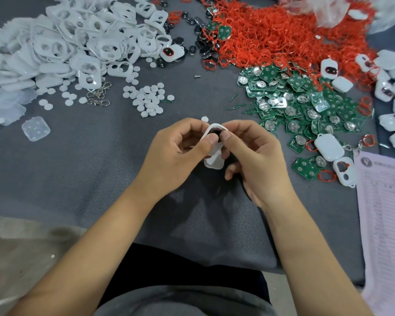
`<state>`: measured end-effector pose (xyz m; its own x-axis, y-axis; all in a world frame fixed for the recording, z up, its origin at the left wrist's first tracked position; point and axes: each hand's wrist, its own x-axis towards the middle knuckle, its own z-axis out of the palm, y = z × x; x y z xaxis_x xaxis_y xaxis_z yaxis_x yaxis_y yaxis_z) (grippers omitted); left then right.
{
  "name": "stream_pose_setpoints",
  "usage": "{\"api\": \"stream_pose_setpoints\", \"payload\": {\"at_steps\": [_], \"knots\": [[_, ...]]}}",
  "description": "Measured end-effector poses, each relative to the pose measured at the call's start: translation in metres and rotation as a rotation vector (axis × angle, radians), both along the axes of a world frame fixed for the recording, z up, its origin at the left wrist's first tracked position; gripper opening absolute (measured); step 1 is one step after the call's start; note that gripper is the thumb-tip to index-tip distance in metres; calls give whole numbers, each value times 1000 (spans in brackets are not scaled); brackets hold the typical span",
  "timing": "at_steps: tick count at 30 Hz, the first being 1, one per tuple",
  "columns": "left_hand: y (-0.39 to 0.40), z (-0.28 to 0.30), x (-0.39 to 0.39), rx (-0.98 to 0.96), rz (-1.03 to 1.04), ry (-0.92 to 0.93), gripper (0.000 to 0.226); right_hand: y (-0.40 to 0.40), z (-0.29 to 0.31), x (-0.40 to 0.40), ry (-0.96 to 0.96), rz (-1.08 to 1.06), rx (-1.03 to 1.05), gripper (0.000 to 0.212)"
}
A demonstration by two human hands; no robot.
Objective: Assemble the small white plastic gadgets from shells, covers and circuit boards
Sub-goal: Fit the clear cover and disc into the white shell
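Forearms reach in from the near edge; both hands meet over the grey mat, seating a part into a white shell.

We pinch the white shell (211, 133) between the left hand (176, 151) and the right hand (258, 156), thumbs pressing side by side on a dark insert at its opening; a second white piece (213, 161) shows just below, apparently also held, though the fingers hide how. We keep the thumbs level and press evenly so the insert seats flush without tilting. The next parts lie within reach: circuit boards (306, 110) to the right, white covers (78, 42) far left, red rings (283, 35) beyond, white discs (148, 99) ahead.
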<state>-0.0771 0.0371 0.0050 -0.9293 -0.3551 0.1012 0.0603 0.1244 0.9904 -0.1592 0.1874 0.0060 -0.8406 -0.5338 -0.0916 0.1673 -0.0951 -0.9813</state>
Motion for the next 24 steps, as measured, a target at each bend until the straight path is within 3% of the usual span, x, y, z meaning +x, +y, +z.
{"api": "stream_pose_setpoints", "payload": {"at_steps": [12, 18, 21, 24], "knots": [[-2, -4, 0, -84, 67, 18, 14, -5, 2, 3, -32, 21, -11, 7], [0, -5, 0, -174, 142, 28, 15, -7, 3, 4, -63, 31, -41, 29], [0, -4, 0, -173, 151, 35, 15, -5, 2, 3, -70, 44, -27, 19], [-2, -4, 0, -51, 112, 12, 19, -6, 0, 2, -79, 1, -18, 13]]}}
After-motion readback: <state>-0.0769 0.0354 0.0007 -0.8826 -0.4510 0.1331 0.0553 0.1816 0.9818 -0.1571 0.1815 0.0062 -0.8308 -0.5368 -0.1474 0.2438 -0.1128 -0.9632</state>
